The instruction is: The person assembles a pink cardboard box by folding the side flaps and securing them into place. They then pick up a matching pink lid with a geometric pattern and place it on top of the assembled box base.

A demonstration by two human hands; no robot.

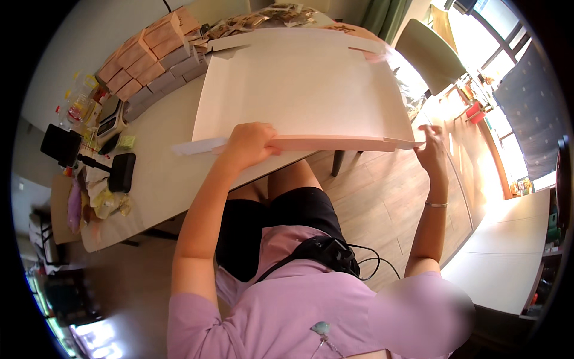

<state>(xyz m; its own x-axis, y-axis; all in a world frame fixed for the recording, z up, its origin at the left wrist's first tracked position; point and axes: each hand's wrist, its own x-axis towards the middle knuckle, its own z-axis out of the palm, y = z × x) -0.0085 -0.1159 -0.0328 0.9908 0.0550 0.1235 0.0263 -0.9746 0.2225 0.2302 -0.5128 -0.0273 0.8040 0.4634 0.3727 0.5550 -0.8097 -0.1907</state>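
Note:
A large, shallow cardboard box (305,90), pale inside with pinkish outer sides, lies partly folded before me on the table. Its near side wall stands up, while loose flaps stick out at the corners. My left hand (251,143) is closed over that near wall, left of its middle, fingers inside the box. At the near right corner, my right hand (433,152) has its thumb and fingers bent around the end flap, slightly blurred. The underside of the box is hidden.
Stacked small pinkish boxes (149,51) stand at the back left of the white table (161,161). Packaged items (263,21) lie beyond the cardboard. A phone holder (95,158), bottles (78,105) and a scale (110,122) are at left. A chair (430,57) stands at far right.

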